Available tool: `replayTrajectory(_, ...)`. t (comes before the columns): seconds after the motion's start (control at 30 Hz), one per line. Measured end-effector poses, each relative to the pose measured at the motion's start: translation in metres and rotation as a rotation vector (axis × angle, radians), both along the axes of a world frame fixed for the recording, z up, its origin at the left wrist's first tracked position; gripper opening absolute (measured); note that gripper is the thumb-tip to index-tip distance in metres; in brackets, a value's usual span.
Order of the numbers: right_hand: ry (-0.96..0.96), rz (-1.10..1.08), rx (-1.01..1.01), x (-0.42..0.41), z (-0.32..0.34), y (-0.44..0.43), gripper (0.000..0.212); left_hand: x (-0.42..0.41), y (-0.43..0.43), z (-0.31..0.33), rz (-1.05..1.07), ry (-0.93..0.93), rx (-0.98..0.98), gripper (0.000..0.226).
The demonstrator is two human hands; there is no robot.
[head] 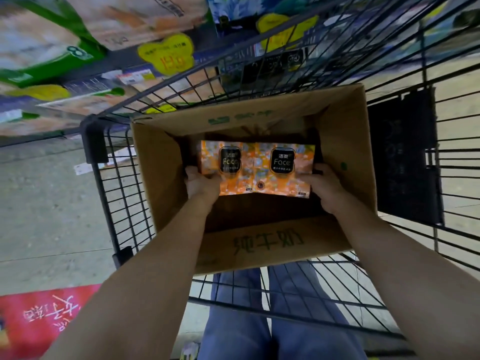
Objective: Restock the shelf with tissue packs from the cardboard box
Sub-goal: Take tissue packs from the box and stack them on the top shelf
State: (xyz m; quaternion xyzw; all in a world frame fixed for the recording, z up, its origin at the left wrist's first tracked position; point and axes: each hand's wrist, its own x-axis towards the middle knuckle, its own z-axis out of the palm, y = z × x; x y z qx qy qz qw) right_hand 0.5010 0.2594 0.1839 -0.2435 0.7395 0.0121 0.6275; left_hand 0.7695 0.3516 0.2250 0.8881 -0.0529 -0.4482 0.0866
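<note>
Both hands are down inside the box [345, 141] at the centre of the frame, and they have the packs [257, 168] between them. The left hand [201, 187] clamps the left edge, fingers curled round the side, thumb on top. The right hand [324, 187] presses in on the right edge the same way. Two orange packs side by side, each with a dark "Face" label, sitting flat and face-up, low within the box walls. The box itself rests in a black wire cart [124, 203], flaps open. Upper left of the frame, the shelf [78, 35] shows blurred packages and yellow price tags [168, 53]. Lower left, a red floor sign [44, 323] on the grey floor [46, 203]. Blue trousers [239, 320] show through the cart mesh at the bottom.
</note>
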Motion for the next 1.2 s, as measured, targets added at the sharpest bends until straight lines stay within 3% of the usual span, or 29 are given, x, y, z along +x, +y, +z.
replayTrajectory(0.2, 0.032, 0.029, -0.136, 0.009, 0.006, -0.001, 0.074, 0.009, 0.011, 0.018, -0.048, -0.042, -0.038, 0.079)
replayTrajectory(0.33, 0.005, 0.115, -0.174, 0.013, 0.014, -0.001, 0.091, 0.003, 0.015, 0.033, -0.124, -0.094, -0.109, 0.086)
replayTrajectory(0.57, -0.084, 0.143, -0.198, 0.006, 0.064, -0.001, 0.062, 0.003, 0.027, 0.085, -0.111, -0.103, -0.177, 0.082)
replayTrajectory(0.7, -0.16, 0.148, -0.22, -0.004, 0.117, -0.016, 0.049, 0.017, 0.036, 0.125, -0.005, 0.001, -0.296, 0.086)
replayTrajectory(1.1, -0.306, 0.213, -0.448, 0.026, 0.264, -0.029, 0.032, 0.079, 0.059, 0.261, 0.099, -0.05, -0.641, 0.066)
replayTrajectory(1.2, -0.35, 0.227, -0.527, 0.055, 0.298, -0.016, 0.043, 0.109, 0.082, 0.295, 0.109, -0.055, -0.711, 0.063)
